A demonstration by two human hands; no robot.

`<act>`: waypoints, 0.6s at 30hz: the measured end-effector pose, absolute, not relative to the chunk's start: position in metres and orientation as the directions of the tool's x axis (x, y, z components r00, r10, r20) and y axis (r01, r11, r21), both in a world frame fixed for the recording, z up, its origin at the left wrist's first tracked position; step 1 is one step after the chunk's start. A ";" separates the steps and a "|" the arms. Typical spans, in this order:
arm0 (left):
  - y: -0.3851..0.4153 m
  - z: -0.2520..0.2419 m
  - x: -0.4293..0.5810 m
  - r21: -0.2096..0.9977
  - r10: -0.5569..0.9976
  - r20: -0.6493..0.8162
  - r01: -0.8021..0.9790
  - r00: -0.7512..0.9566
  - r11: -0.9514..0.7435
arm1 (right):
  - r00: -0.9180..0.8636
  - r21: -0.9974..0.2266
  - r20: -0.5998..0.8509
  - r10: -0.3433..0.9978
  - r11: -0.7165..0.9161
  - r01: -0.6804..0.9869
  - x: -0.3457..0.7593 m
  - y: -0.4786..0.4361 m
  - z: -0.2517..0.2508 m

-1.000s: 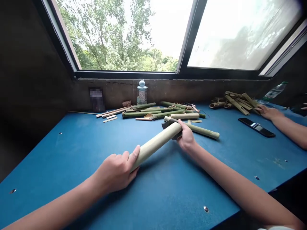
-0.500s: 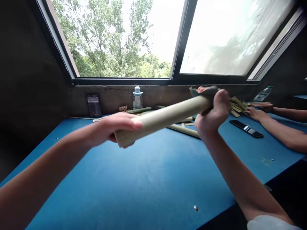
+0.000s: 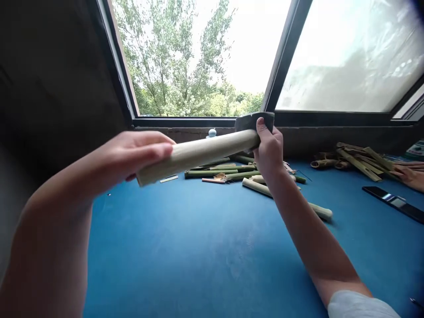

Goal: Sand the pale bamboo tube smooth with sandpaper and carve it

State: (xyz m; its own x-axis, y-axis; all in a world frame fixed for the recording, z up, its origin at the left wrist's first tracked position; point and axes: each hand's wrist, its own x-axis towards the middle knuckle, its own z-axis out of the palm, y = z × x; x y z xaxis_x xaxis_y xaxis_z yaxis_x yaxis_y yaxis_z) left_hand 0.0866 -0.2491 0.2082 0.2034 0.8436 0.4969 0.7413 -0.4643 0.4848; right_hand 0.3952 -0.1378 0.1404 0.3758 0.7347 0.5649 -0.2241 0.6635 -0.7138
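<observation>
I hold a pale peeled bamboo tube (image 3: 202,152) lifted above the blue table (image 3: 205,256), roughly level and pointing left to right. My left hand (image 3: 135,154) is wrapped round its near left end. My right hand (image 3: 269,148) grips the far right end and presses a grey sheet, like sandpaper (image 3: 253,120), over that end.
A heap of green bamboo sticks (image 3: 218,170) and a pale peeled stick (image 3: 265,189) lie on the table under the window. A second bamboo pile (image 3: 357,157) sits at the right by another person's hand (image 3: 410,174). A black phone (image 3: 392,202) lies nearby.
I lifted the bamboo tube off the table to chest height. My view swung left and the tube came level, both hands still gripping its ends.
</observation>
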 end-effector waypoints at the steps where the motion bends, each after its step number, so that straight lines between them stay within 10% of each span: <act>1: -0.240 0.205 0.086 0.498 0.845 0.481 0.722 0.233 -0.482 | 0.413 -0.764 0.433 0.801 0.569 -0.303 0.392 -0.131 0.136; 8: -0.195 0.160 0.121 0.189 0.343 0.939 0.804 0.020 -0.564 | 0.342 -0.761 -0.059 0.938 0.179 -0.623 0.385 -0.091 0.100; 18: -0.225 0.108 0.189 -0.537 -0.285 0.676 0.190 0.680 -0.822 | 0.366 -0.666 0.008 0.931 0.278 -0.692 0.428 -0.076 0.091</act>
State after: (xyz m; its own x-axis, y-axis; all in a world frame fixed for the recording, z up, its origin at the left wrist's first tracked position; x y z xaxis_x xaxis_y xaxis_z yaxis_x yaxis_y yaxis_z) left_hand 0.1893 -0.2255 0.1084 0.6798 -0.2849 0.6758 0.1896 -0.8219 -0.5372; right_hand 0.4280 -0.0759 0.0910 0.3656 0.9307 0.0084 -0.6924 0.2780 -0.6658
